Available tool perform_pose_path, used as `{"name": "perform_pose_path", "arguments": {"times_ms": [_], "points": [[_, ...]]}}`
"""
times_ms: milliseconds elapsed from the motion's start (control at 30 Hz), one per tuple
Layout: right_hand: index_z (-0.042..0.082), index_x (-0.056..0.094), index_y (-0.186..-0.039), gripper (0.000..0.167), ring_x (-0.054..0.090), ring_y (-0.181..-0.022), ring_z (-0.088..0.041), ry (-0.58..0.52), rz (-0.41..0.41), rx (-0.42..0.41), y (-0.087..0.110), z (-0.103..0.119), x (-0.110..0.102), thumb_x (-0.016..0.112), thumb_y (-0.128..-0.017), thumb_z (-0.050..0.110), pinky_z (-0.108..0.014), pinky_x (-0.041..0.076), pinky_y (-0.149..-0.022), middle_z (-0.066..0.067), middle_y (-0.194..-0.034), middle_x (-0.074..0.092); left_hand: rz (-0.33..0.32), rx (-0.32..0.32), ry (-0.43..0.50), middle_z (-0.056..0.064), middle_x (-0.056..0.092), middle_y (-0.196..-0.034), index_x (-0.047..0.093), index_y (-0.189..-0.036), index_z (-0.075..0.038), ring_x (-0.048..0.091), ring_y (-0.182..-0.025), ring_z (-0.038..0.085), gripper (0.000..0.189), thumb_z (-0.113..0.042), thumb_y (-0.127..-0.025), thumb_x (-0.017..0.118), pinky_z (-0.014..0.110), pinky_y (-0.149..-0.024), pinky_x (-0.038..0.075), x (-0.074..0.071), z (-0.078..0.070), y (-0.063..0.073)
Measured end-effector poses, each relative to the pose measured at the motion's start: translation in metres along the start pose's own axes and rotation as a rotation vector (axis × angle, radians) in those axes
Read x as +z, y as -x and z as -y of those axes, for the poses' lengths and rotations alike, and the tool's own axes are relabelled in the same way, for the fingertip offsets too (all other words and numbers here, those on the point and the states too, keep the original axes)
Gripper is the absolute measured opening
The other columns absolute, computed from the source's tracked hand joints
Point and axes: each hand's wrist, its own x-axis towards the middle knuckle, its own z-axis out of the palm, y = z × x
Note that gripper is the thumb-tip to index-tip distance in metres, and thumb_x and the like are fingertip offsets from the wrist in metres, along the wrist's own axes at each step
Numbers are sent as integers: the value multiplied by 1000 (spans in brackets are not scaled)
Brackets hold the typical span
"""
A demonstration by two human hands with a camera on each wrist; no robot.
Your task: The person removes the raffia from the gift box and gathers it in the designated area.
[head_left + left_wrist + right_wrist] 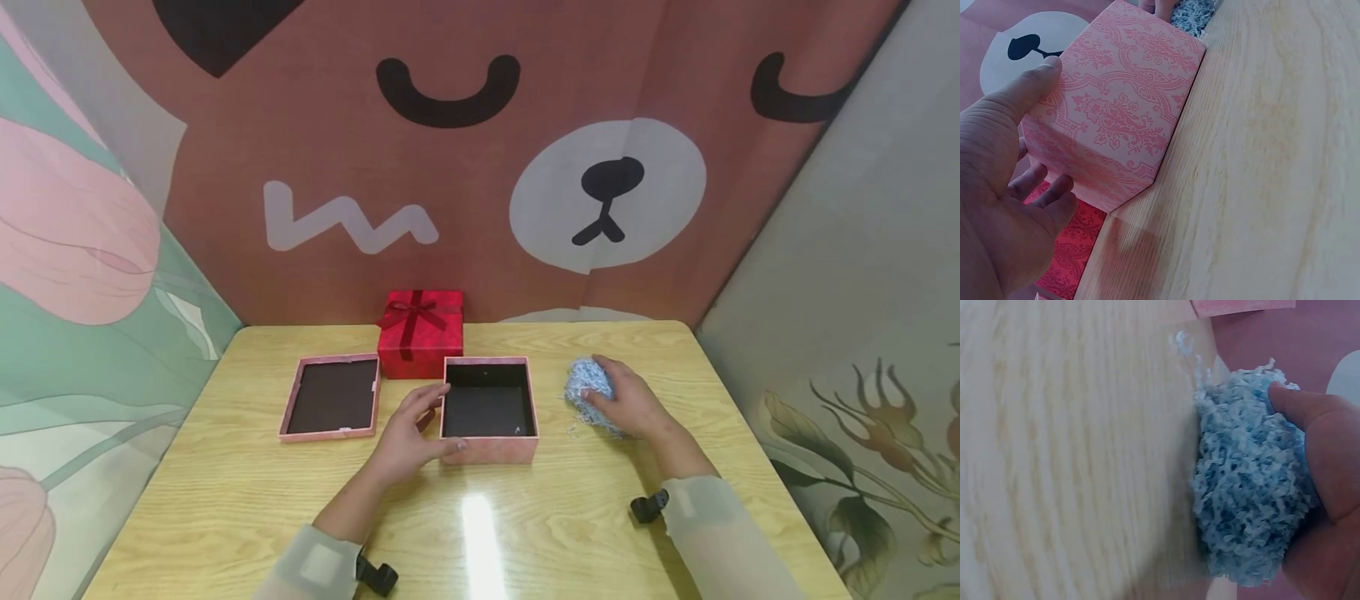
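Note:
A pink patterned box (491, 451) with a dark inside stands without its lid in the middle of the table, a tiny pale scrap on its floor. My left hand (405, 437) holds it at the near left corner, the thumb along the front rim and the fingers bent against the left side, as the left wrist view shows. To the right of the box, my right hand (626, 400) grips a clump of pale blue shredded paper (1250, 481) from its right side. The clump is low over the wooden table, its loose strands hanging at the edge.
The pink box lid (330, 435) lies inside up on the left of the table (225, 500). Behind the open box sits a closed red gift box (427, 333) with a dark red ribbon bow. A printed bear backdrop (480, 183) rises along the table's far edge.

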Motion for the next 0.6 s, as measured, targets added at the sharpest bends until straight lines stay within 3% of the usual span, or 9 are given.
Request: {"name": "perform_pose_path", "arguments": {"times_ms": [267,467,600], "points": [[3,37,-158,76,42,-141,-50,-8,-33,-37,3,9,-6,71,-99,36,-66,37,-114,-27,-156,42,-8,12,3,0,45,-151,54,-151,-29,48,-139,31,88,-13,-75,95,49,-116,39,0,2,0],[4,41,-156,70,44,-140,-47,-17,-91,-70,5,17,-10,72,-99,31,-64,40,-112,-24,-155,43,-6,12,12,0,45,-151,54,-150,-30,47,-140,35,87,-12,-75,95,48,-116,40,1,4,-2],[3,47,-152,64,45,-139,-46,-37,-157,-135,8,28,-11,73,-98,26,-64,40,-111,-24,-153,47,-5,18,15,1,45,-151,54,-150,-30,47,-140,35,87,-12,-75,95,47,-116,40,2,5,-3]]}}
